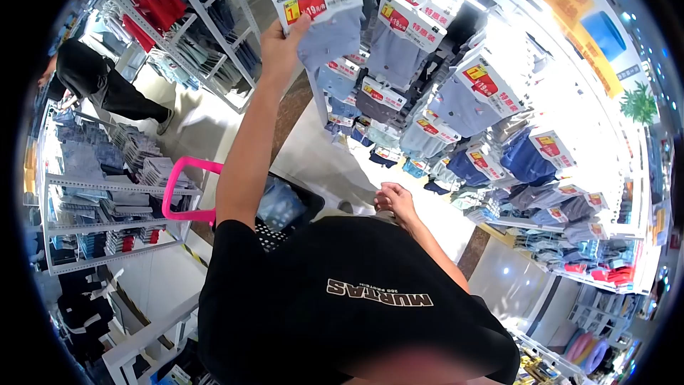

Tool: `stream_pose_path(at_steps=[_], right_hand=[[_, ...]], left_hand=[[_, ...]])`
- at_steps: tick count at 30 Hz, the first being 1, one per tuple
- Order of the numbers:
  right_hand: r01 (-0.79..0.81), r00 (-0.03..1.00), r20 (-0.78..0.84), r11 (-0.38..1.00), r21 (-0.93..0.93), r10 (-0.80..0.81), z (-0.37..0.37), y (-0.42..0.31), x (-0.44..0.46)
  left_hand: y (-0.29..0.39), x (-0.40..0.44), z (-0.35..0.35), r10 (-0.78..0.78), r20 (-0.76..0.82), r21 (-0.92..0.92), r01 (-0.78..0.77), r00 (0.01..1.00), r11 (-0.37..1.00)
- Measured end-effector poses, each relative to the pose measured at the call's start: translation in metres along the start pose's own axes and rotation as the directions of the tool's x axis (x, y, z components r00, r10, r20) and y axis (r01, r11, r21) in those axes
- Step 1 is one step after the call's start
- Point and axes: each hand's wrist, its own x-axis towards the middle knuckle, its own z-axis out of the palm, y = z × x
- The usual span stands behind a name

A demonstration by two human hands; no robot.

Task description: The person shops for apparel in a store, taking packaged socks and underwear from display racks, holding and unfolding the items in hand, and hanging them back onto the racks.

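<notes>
My left hand [283, 46] reaches up and forward, its thumb and fingers closed on the edge of a white header card with a grey-blue folded garment [329, 36] hanging below it. The card carries a red and yellow price label. My right hand [394, 201] is low in front of my body, fingers loosely bent and somewhat apart, with nothing visible in it. A black shopping basket [313, 203] with a pink handle [171, 189] is beside my left arm, partly hidden by the arm and my shirt. Inside it lies a light-blue packaged item [280, 203].
A display rack of similar carded garments [402, 25] fills the front and right. Shelves of folded clothing [107, 192] stand at the left, and a rail of red garments [158, 3] is behind. A person in dark trousers [125, 93] is in the aisle at the upper left.
</notes>
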Motion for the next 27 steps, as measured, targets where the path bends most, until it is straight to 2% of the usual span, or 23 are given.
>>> stream_pose_path(at_steps=[2, 4, 6, 7, 8, 10, 11, 12, 14, 16, 17, 20, 22, 23, 25, 27], right_hand=[[0.068, 0.998, -0.001, 0.998, 0.008, -0.068, 0.008, -0.017, -0.003], [0.149, 0.989, -0.023, 0.988, 0.032, -0.148, 0.014, -0.037, -0.007], [0.263, 0.962, 0.055, 0.960, 0.100, -0.269, 0.011, -0.053, -0.003], [0.336, 0.935, 0.070, 0.931, 0.141, -0.348, 0.017, -0.070, -0.012], [0.409, 0.900, 0.082, 0.895, 0.178, -0.427, 0.022, -0.088, -0.020], [0.440, 0.875, 0.099, 0.863, 0.248, -0.474, 0.015, -0.098, -0.015], [0.453, 0.879, 0.059, 0.866, 0.210, -0.474, 0.027, -0.113, -0.027], [0.467, 0.881, 0.057, 0.883, 0.053, -0.470, 0.023, -0.115, -0.025], [0.435, 0.900, 0.009, 0.898, 0.063, -0.436, 0.027, -0.116, -0.027], [0.405, 0.914, -0.037, 0.902, 0.152, -0.404, 0.025, -0.106, -0.030], [0.374, 0.927, -0.055, 0.906, 0.198, -0.371, 0.025, -0.100, -0.033], [0.309, 0.950, -0.144, 0.911, 0.273, -0.279, 0.023, -0.089, -0.033], [0.263, 0.959, -0.185, 0.919, 0.295, -0.215, 0.016, -0.082, -0.032], [0.262, 0.958, -0.193, 0.927, 0.268, -0.215, 0.010, -0.074, -0.025], [0.297, 0.910, -0.300, 0.955, -0.008, -0.285, 0.005, -0.064, -0.022], [0.304, 0.836, -0.365, 0.901, -0.311, -0.408, -0.001, -0.058, -0.022]], left_hand=[[0.004, -0.023, 0.000, -0.085, 0.035, 0.003, 0.085, 0.996, 0.996], [-0.020, -0.053, 0.001, -0.142, 0.091, 0.036, 0.139, 0.986, 0.990], [-0.040, -0.092, 0.013, -0.211, 0.157, -0.031, 0.218, 0.965, 0.975], [-0.054, -0.111, 0.018, -0.322, 0.240, -0.115, 0.356, 0.916, 0.927], [-0.063, -0.130, 0.024, -0.396, 0.295, -0.109, 0.442, 0.870, 0.890], [-0.075, -0.163, 0.031, -0.517, 0.389, -0.084, 0.588, 0.763, 0.805], [-0.081, -0.179, 0.033, -0.537, 0.434, -0.059, 0.618, 0.723, 0.784], [-0.087, -0.193, 0.034, -0.554, 0.475, -0.033, 0.643, 0.684, 0.765], [-0.099, -0.213, 0.031, -0.589, 0.542, 0.023, 0.690, 0.599, 0.723], [-0.109, -0.231, 0.023, -0.627, 0.588, 0.079, 0.735, 0.511, 0.673], [-0.113, -0.239, 0.020, -0.635, 0.603, 0.037, 0.778, 0.483, 0.627], [-0.120, -0.254, 0.018, -0.671, 0.596, -0.049, 0.855, 0.440, 0.517], [-0.123, -0.262, 0.020, -0.682, 0.573, -0.121, 0.870, 0.455, 0.478], [-0.126, -0.265, 0.021, -0.686, 0.556, -0.141, 0.867, 0.469, 0.478], [-0.127, -0.266, 0.026, -0.696, 0.508, -0.174, 0.852, 0.507, 0.494], [-0.126, -0.266, 0.032, -0.709, 0.440, -0.201, 0.831, 0.550, 0.520]])
